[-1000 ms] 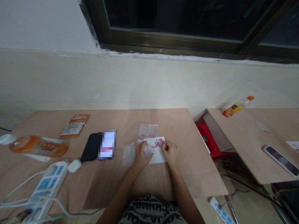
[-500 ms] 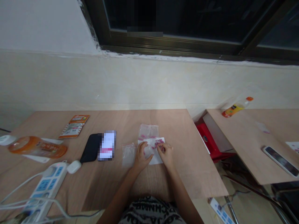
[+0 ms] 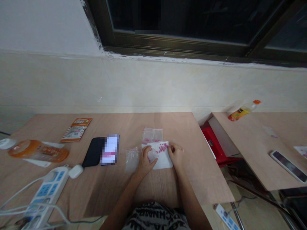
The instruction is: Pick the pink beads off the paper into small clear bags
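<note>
A white sheet of paper (image 3: 164, 160) lies on the table with many small pinkish-red beads (image 3: 163, 147) clustered on its upper part. My left hand (image 3: 144, 162) rests at the sheet's left side, thumb and fingers curved around a small clear plastic bag (image 3: 152, 155) with some pink in it. At the sheet's upper right edge, my right hand (image 3: 176, 155) has its thumb and fingertips pinched together; whatever is between them is too small to make out. Behind the paper is a clear zip bag (image 3: 152, 134) with pink pieces. Another clear bag (image 3: 131, 159) lies left of my left hand.
Left on the table are a phone with a lit screen (image 3: 110, 149), a black phone (image 3: 92, 151), an orange packet (image 3: 76, 129), an orange drink bottle (image 3: 39, 151) and a power strip (image 3: 48, 191) with cables. A second table (image 3: 259, 150) stands across a gap at right.
My right hand has moved right, off the beads to the paper's right edge, uncovering the bead cluster. My left hand stays in place.
</note>
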The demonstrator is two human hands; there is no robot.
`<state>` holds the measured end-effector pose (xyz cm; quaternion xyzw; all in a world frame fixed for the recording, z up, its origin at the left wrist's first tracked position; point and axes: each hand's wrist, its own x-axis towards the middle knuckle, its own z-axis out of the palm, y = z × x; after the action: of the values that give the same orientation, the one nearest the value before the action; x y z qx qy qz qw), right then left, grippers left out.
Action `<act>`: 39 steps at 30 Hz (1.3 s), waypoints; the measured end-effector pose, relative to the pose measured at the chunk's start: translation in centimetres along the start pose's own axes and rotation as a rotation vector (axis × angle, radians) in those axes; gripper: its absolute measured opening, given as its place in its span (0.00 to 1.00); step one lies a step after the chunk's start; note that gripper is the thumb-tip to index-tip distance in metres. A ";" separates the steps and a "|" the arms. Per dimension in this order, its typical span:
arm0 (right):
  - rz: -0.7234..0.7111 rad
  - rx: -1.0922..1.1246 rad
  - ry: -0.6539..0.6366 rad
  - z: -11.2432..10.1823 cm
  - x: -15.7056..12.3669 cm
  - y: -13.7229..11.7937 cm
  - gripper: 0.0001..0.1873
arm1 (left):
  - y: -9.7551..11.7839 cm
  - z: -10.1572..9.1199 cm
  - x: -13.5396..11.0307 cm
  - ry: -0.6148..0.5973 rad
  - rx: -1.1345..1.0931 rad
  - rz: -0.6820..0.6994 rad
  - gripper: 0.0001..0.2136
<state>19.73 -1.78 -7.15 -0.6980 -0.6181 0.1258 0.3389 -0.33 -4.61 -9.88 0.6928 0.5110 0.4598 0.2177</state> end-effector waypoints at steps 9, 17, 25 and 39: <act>-0.035 -0.079 0.006 0.6 -0.2 0.6 0.16 | 0.2 0.0 0.1 0.010 -0.014 0.005 0.32; -0.036 -0.075 -0.016 0.7 -0.2 0.8 0.16 | 0.3 -0.1 0.2 0.031 -0.012 0.006 0.32; -0.021 -0.067 -0.014 0.5 -0.2 0.6 0.17 | 0.4 -0.2 0.2 0.014 -0.031 -0.019 0.33; -0.008 -0.007 -0.002 0.1 -0.1 0.2 0.17 | 0.3 -0.1 0.2 0.027 -0.028 0.006 0.33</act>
<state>19.84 -1.85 -7.39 -0.6965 -0.6218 0.1229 0.3364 -0.22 -4.55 -9.57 0.6849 0.5054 0.4770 0.2189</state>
